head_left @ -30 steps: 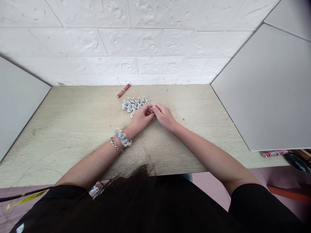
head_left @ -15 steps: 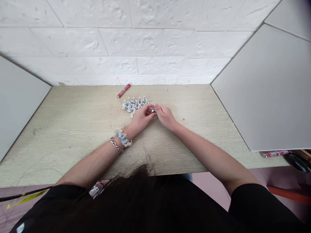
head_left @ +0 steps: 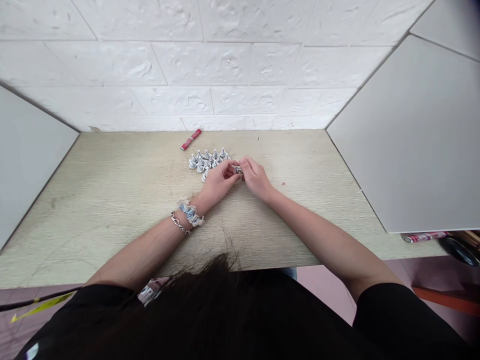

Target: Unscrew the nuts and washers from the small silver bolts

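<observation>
Small metal piece, one: now showing more plainly between two hands

Item 1. Small metal piece (head_left: pixel 238 170), held just above or on the desk (head_left: pixel 112 185); which of these, I cannot tell from where I am standing. A second ago it was showing as little more than a dark spot behind the fingers; now a bright, banded length is lying crosswise, nine to three o'clock.

Item 2. Left hand (head_left: pixel 219 179), coming in from seven o'clock, keeping its place; thumb and fingers are closing about the piece's nine-o'clock end.

Item 3. Right hand (head_left: pixel 257 181), coming in from four o'clock, having slid slightly toward three; its fingertips are pinching the other end. Both hands are thus sharing the piece, and its middle is apparently getting freer for turning or sliding.

Item 4. Metal fasteners (head_left: pixel 207 164), a cluster, mostly standing stem-up between nine and ten o'clock of the piece, partly hidden behind the left hand, staying unchanged.

Item 5. Red tube (head_left: pixel 191 139), lying at ten o'clock, beyond the cluster, also unmoved.
</observation>
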Demonstrator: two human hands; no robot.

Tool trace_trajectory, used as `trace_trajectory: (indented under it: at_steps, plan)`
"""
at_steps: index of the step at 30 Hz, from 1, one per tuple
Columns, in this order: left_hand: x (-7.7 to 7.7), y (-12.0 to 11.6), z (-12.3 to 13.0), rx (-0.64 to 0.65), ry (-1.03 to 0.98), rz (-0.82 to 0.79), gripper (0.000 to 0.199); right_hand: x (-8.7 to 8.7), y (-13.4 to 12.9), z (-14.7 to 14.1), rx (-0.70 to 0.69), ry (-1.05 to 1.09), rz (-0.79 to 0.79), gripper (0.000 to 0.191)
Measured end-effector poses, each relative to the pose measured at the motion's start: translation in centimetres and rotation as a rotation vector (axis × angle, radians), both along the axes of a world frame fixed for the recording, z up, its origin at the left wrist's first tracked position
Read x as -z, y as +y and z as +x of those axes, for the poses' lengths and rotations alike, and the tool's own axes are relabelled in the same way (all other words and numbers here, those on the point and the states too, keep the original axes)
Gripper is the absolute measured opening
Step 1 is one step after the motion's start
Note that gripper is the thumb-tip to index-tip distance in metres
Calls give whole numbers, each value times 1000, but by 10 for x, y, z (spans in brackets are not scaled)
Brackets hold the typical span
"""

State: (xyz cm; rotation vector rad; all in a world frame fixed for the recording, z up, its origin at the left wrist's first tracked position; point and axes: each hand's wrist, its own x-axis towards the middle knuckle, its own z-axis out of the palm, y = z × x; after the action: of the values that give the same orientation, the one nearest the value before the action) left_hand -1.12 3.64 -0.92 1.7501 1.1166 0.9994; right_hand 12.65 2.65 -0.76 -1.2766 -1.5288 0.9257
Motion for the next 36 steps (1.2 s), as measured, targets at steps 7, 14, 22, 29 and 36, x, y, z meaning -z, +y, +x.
trace_trajectory:
  at_steps: [7,14,22,29,36]
  plan:
    - [-2,-1,0,-2,8,-3,24,-2,1,0,-18,-90,-32,50]
    - [1,0,-1,9,-5,8,22,-1,0,1,11,-13,4,22]
    - [-2,-2,0,0,-8,17,22,0,-1,-1,8,-51,20,41]
    - [-3,-2,0,-6,21,20,22,1,1,0,-2,-101,5,50]
    - [-4,-3,0,-3,50,16,23,0,1,0,0,-37,14,21]
